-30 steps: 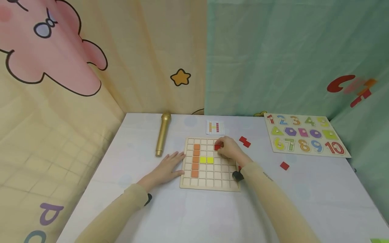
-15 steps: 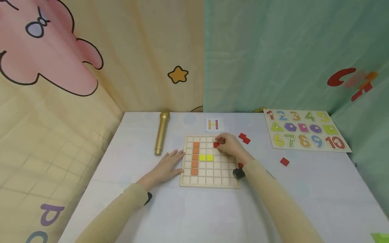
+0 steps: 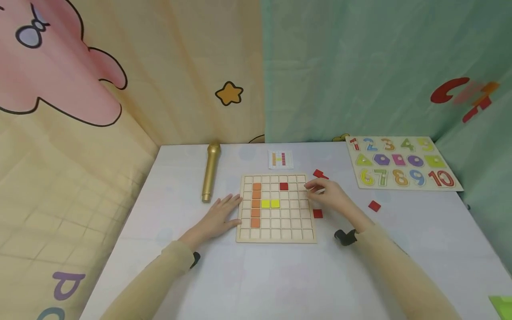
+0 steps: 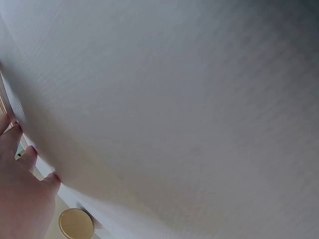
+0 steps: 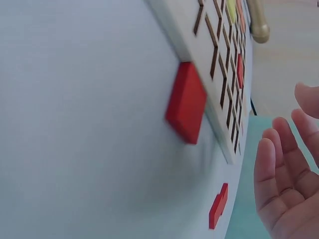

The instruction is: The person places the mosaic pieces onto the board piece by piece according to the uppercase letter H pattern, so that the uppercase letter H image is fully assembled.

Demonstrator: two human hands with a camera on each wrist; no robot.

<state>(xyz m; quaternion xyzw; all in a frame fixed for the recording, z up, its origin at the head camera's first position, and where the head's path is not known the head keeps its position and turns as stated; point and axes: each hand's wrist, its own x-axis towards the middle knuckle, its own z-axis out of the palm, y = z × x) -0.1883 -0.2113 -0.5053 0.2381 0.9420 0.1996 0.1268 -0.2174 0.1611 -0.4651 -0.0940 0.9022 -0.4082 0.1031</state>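
A square wooden grid board (image 3: 243, 237) lies flat on the table. Five cells of one column hold orange tiles (image 3: 256, 203), two yellow tiles (image 3: 270, 203) sit beside them, and one red tile (image 3: 283, 186) lies in an upper cell. My left hand (image 3: 214, 221) rests with straight fingers at the board's left edge. Above the board's right edge hovers my right hand (image 3: 330, 195), fingers loosely bent; the right wrist view shows nothing between thumb and fingers. Beneath it, a loose red tile (image 5: 187, 104) touches the board's right side.
More red tiles (image 3: 318, 173) lie behind my right hand, and a single red tile (image 3: 374, 206) is farther right. A printed pattern card (image 3: 281, 159) lies behind the board. A gold microphone (image 3: 210, 171) is at left, a number puzzle board (image 3: 404, 164) at back right.
My right hand has let go of the red tile, which stays in its cell, and has moved right to the board's edge. My left hand keeps its place. The view has shifted slightly.
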